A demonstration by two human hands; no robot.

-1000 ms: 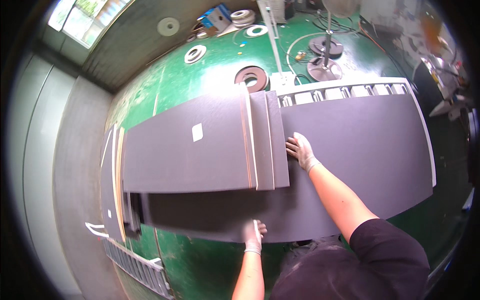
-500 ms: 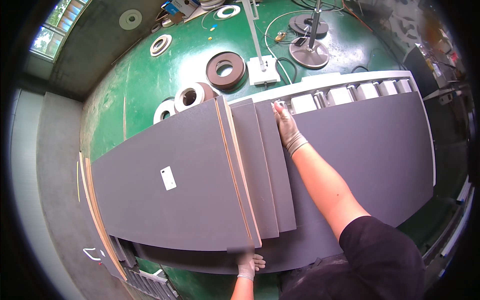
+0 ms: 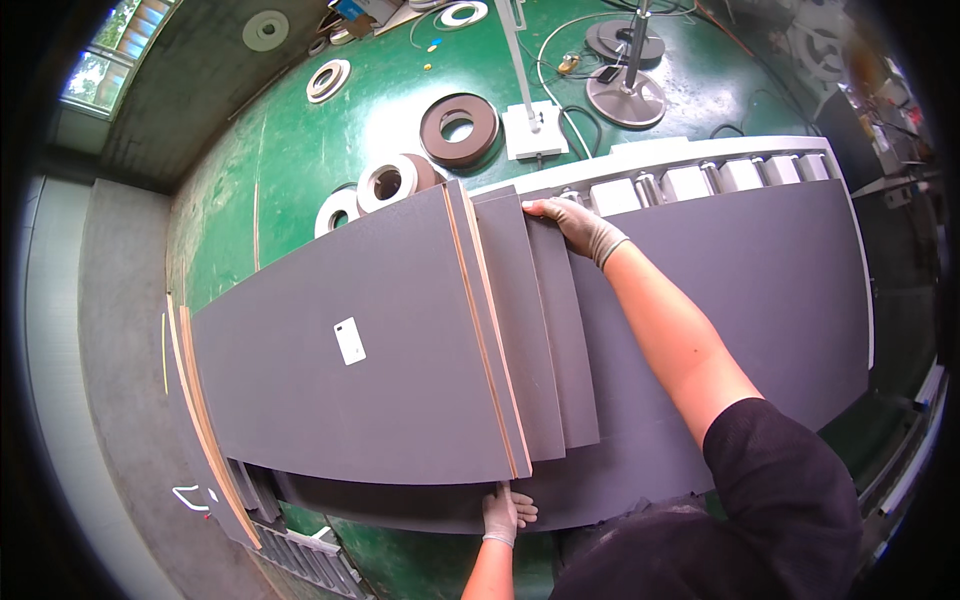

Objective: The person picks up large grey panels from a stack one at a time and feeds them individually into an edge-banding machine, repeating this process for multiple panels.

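A stack of dark grey panels (image 3: 360,390) with light wood-coloured edges lies in front of me. Two more grey panels (image 3: 526,330) jut out stepwise from its right side. Gloved, my right hand (image 3: 582,228) is closed on the far edge of a jutting panel, its thumb side pointing left; some fingers are hidden behind the edge. My left hand (image 3: 505,513), also gloved, is at the stack's near right corner. Its fingers are spread, one reaching up to the panel edge. A small white card-like piece (image 3: 350,341) lies on the top panel.
A large grey panel (image 3: 730,290) extends to the right over a white-framed roller table (image 3: 675,185). Brown and white edge-band rolls (image 3: 458,131) lie on the green floor beyond. A stand with a round metal base (image 3: 627,98) is at the back. A roller rack (image 3: 300,560) stands at lower left.
My right hand has shifted left along the far edge and turned its fingers leftward. The dark blur over my left fingertips is gone. The whole view has shifted slightly.
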